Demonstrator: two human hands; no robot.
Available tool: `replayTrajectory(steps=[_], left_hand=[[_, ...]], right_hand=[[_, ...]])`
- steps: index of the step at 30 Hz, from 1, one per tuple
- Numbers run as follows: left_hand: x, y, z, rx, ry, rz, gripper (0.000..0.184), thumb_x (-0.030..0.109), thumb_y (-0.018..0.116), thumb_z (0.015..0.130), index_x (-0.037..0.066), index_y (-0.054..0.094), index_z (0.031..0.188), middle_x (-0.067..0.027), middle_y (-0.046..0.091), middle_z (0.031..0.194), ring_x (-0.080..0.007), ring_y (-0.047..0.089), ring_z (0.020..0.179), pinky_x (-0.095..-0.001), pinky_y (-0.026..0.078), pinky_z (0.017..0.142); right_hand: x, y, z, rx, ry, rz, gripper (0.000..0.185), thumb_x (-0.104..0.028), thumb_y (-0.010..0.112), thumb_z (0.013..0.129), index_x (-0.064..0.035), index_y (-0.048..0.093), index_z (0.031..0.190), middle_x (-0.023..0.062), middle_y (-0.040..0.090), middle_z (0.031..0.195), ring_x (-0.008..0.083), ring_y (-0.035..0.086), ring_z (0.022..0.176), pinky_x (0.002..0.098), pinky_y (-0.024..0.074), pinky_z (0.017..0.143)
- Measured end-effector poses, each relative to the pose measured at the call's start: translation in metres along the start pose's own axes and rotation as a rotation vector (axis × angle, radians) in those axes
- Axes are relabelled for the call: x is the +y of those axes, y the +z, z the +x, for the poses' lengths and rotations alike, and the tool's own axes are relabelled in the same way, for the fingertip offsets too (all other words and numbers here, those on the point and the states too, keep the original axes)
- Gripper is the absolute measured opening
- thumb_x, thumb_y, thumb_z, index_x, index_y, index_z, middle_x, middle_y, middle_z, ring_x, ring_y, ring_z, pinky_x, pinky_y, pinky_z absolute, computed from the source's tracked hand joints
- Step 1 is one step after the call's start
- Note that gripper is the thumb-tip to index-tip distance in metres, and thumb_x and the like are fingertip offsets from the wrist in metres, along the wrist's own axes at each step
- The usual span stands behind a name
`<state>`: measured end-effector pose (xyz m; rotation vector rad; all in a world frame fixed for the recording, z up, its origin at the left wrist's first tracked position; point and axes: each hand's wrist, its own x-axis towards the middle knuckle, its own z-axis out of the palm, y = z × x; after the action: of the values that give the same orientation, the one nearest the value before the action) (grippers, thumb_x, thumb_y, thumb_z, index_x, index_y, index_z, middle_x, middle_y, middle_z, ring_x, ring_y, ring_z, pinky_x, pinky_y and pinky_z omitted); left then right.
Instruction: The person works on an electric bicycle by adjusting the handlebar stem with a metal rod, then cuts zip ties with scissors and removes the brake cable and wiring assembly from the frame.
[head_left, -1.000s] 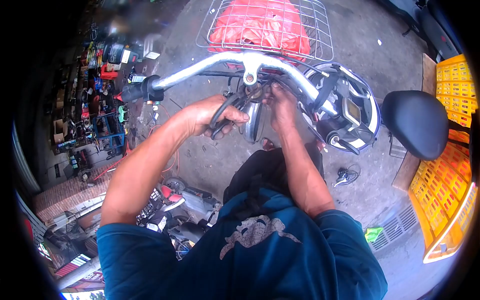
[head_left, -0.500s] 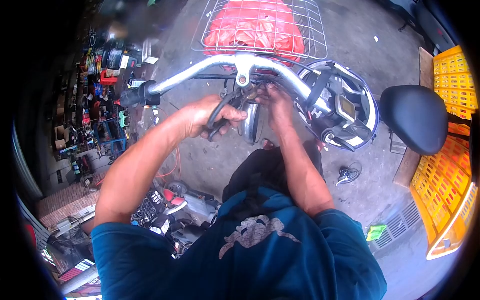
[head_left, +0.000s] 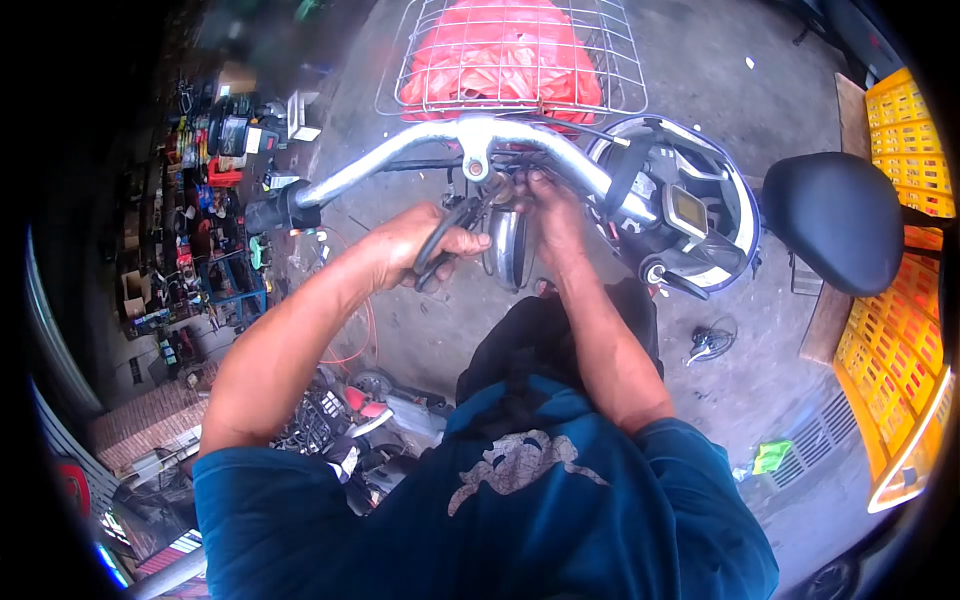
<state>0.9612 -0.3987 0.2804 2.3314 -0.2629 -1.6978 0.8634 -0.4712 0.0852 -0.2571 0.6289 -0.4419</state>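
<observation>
My left hand [head_left: 425,248] is closed around thick black looped cables [head_left: 447,232] just below the handlebar stem, thumb pointing right. My right hand [head_left: 550,212] is raised on the other side, its fingertips pinched on the tangle of cables under the stem; its exact hold is partly hidden. Between the hands sits a rounded silver metal part [head_left: 508,250] with a dark edge. Above them curves a silver handlebar [head_left: 400,145], with a black grip [head_left: 275,210] at its left end and a small display [head_left: 686,210] toward its right.
A wire basket [head_left: 622,62] holding a red plastic bag [head_left: 500,55] is beyond the handlebar. What looks like an upturned helmet [head_left: 745,225] hangs at right, near a black seat [head_left: 832,228] and yellow crates [head_left: 885,340]. Tools and parts [head_left: 215,190] crowd the left.
The view has shifted slightly. Both hands stay at the cables under the stem, with only small finger movements.
</observation>
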Motion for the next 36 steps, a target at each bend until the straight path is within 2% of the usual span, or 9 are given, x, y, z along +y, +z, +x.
replayTrajectory(steps=[3,5,11,14,17,24,28,32,36], left_hand=[[0.006,-0.004,0.003,0.025,-0.035,0.184,0.044,0.047,0.074,0.074,0.005,0.060,0.072,-0.0057,0.052,0.054,-0.0145,0.051,0.041,-0.0292,0.033,0.034],[-0.025,-0.012,0.042,0.106,0.194,0.509,0.046,0.046,0.074,0.074,0.002,0.061,0.071,-0.0082,0.056,0.056,-0.0178,0.055,0.045,-0.0325,0.038,0.038],[0.014,-0.001,0.023,0.090,-0.016,0.547,0.047,0.040,0.075,0.072,-0.007,0.065,0.073,-0.0118,0.063,0.065,-0.0261,0.061,0.058,-0.0399,0.048,0.055],[0.011,-0.001,0.028,0.118,0.092,0.531,0.042,0.034,0.075,0.069,-0.007,0.064,0.074,-0.0109,0.061,0.064,-0.0248,0.059,0.058,-0.0411,0.048,0.053],[0.018,-0.001,0.030,0.072,-0.004,0.398,0.030,0.023,0.073,0.067,-0.004,0.062,0.074,-0.0103,0.057,0.062,-0.0214,0.054,0.052,-0.0398,0.044,0.044],[0.028,0.002,0.019,0.108,-0.026,0.417,0.024,0.016,0.072,0.065,-0.005,0.062,0.071,-0.0094,0.055,0.059,-0.0179,0.052,0.049,-0.0365,0.041,0.042],[-0.024,-0.013,0.060,0.153,0.184,0.384,0.025,0.017,0.073,0.065,-0.006,0.064,0.071,-0.0107,0.057,0.060,-0.0190,0.053,0.050,-0.0374,0.043,0.045],[-0.029,-0.009,0.053,0.219,0.213,0.540,0.026,0.018,0.069,0.070,-0.006,0.065,0.077,-0.0176,0.062,0.067,-0.0263,0.060,0.059,-0.0402,0.047,0.055],[-0.047,-0.007,0.021,0.187,0.143,0.854,0.028,0.022,0.058,0.078,-0.002,0.065,0.093,-0.0241,0.065,0.079,-0.0386,0.065,0.079,-0.0443,0.049,0.067]], right_hand=[[0.004,-0.002,0.002,-0.026,-0.051,-0.095,0.016,-0.015,0.059,0.091,-0.0023,0.060,0.101,0.0043,0.062,0.089,0.0122,0.057,0.080,0.0275,0.0473,0.066],[0.006,-0.004,0.004,-0.014,-0.024,-0.103,0.016,-0.015,0.058,0.092,-0.0015,0.060,0.101,0.0049,0.062,0.088,0.0126,0.058,0.078,0.0274,0.0478,0.067],[0.007,-0.003,0.004,0.029,-0.066,-0.132,0.019,-0.012,0.057,0.092,0.0015,0.060,0.105,0.0056,0.061,0.086,0.0141,0.059,0.076,0.0287,0.0499,0.070],[0.007,-0.001,0.003,0.048,-0.080,-0.174,0.020,-0.011,0.057,0.091,0.0024,0.059,0.106,0.0063,0.062,0.087,0.0144,0.060,0.076,0.0292,0.0505,0.070],[0.011,-0.002,0.001,0.074,-0.107,-0.191,0.020,-0.010,0.057,0.091,0.0030,0.060,0.106,0.0072,0.063,0.088,0.0144,0.060,0.075,0.0288,0.0512,0.070],[0.012,0.000,-0.001,0.097,-0.180,-0.270,0.020,-0.009,0.058,0.091,0.0043,0.060,0.107,0.0078,0.064,0.091,0.0139,0.061,0.075,0.0271,0.0525,0.068],[0.017,-0.005,0.003,0.082,-0.218,-0.337,0.017,-0.008,0.057,0.091,0.0035,0.059,0.103,0.0088,0.064,0.092,0.0147,0.062,0.075,0.0278,0.0523,0.068],[0.025,-0.009,-0.002,0.073,-0.342,-0.457,0.015,-0.008,0.055,0.092,0.0015,0.057,0.104,0.0090,0.062,0.093,0.0156,0.062,0.076,0.0288,0.0522,0.068],[0.013,-0.009,-0.019,0.008,-0.197,-0.404,0.021,-0.012,0.055,0.092,0.0001,0.054,0.109,0.0079,0.059,0.095,0.0161,0.061,0.082,0.0295,0.0519,0.070]])
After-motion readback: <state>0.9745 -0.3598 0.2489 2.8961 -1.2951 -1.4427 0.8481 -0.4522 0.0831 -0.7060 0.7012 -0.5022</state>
